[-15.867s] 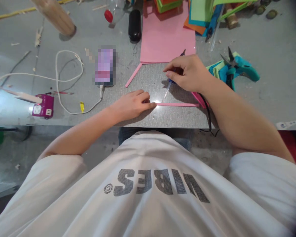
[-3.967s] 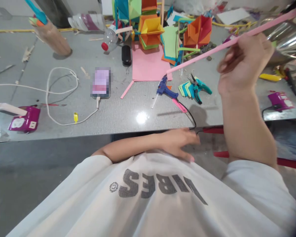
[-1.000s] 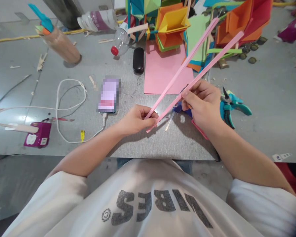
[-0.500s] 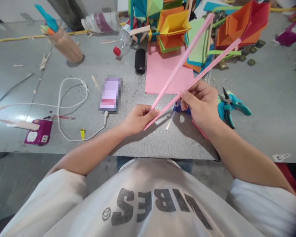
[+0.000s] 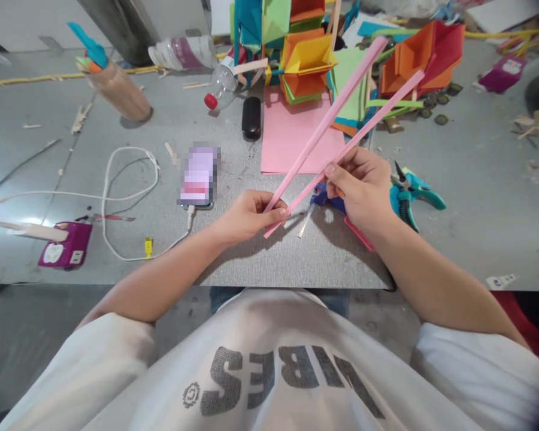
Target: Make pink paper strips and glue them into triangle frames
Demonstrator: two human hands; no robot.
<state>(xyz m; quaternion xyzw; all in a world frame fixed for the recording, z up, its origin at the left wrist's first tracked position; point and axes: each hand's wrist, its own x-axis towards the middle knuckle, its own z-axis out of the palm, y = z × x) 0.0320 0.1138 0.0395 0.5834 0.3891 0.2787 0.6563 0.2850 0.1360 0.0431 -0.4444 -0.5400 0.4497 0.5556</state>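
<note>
Two long pink paper strips slant up and to the right from my hands, spread apart at their far ends. My left hand pinches both near their lower ends, thumb on top. With thumb and fingers my right hand grips the nearer pink strip about a third of the way up. Under the right hand lies a blue glue gun, partly hidden, its nozzle pointing toward me. Teal-handled pliers rest just right of that hand. Beyond the strips are pink paper sheets on the table.
Folded coloured paper pieces crowd the back. A black case, plastic bottle and phone with a white cable stand left of the pink sheets. Farther left are a brown cup and a purple power adapter.
The view has shifted slightly. The far ends of the strips have come a little closer together, and the nearer strip has shifted in the left hand's pinch.
</note>
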